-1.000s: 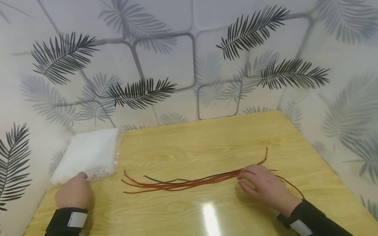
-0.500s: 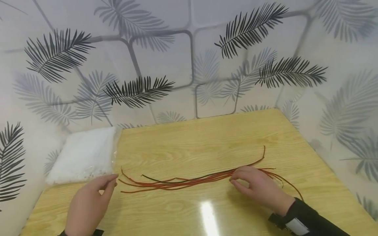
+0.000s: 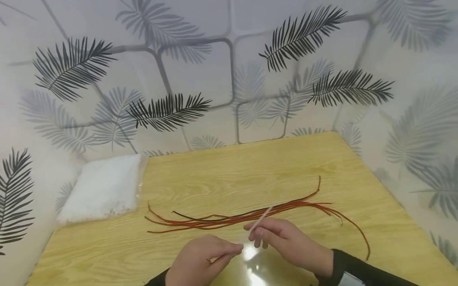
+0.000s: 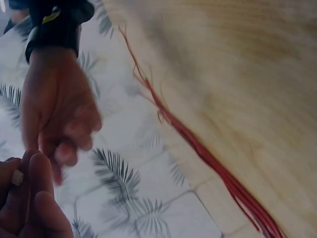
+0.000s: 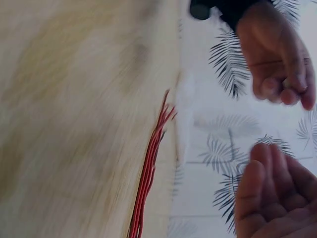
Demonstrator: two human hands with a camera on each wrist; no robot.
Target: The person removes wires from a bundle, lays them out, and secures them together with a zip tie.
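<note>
My left hand [image 3: 202, 258] is low in the middle of the head view, thumb and fingertips pinching a thin white cable tie [image 3: 262, 217]. The tie's small blocky end [image 4: 18, 177] shows between those fingers in the left wrist view. It slants up and away, overlapping the fingers of my right hand [image 3: 286, 240]. Those right fingers are loosely bent beside the tie; in the right wrist view nothing sits in their grip. Behind both hands, a loose bundle of red wires [image 3: 232, 219] with one dark wire [image 3: 189, 217] lies across the wooden table.
A clear plastic bag with white contents [image 3: 103, 186] rests at the table's back left corner. The wooden table [image 3: 222, 178] meets a leaf-patterned wall [image 3: 207, 71] behind and on the right. The wires' right ends fan out, one curving toward the front.
My left hand has come from the bag's near edge rightward to the middle, bringing the cable tie. My right hand has left the wires and moved left and nearer, beside the tie.
</note>
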